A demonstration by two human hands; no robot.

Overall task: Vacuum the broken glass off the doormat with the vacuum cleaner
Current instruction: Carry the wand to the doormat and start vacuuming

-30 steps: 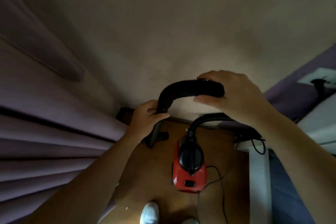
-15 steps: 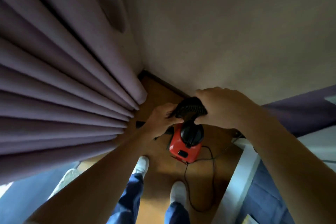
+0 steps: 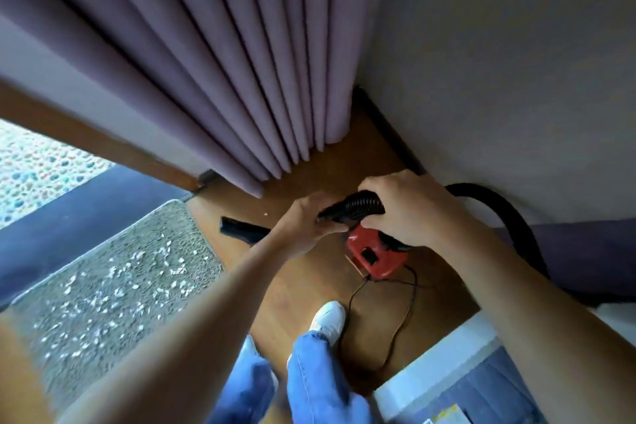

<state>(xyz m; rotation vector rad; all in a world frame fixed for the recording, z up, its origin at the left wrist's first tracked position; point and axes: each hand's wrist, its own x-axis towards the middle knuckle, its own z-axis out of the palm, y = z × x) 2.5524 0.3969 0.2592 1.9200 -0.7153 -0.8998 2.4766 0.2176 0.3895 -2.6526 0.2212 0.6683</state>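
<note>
View has swung down and left since a second ago: doormat (image 3: 103, 303) now shows at lower left, covered in white glass bits (image 3: 118, 293). Both hands stay on the hose (image 3: 361, 205), centre frame, above the red vacuum cleaner (image 3: 375, 258). Left hand (image 3: 309, 220) pinches the hose's front end with curled fingers, right hand (image 3: 409, 206) wraps it from above. Nozzle (image 3: 241, 229) points toward the mat, near its right edge and not on it. Suction pass likely next, none begun.
</note>
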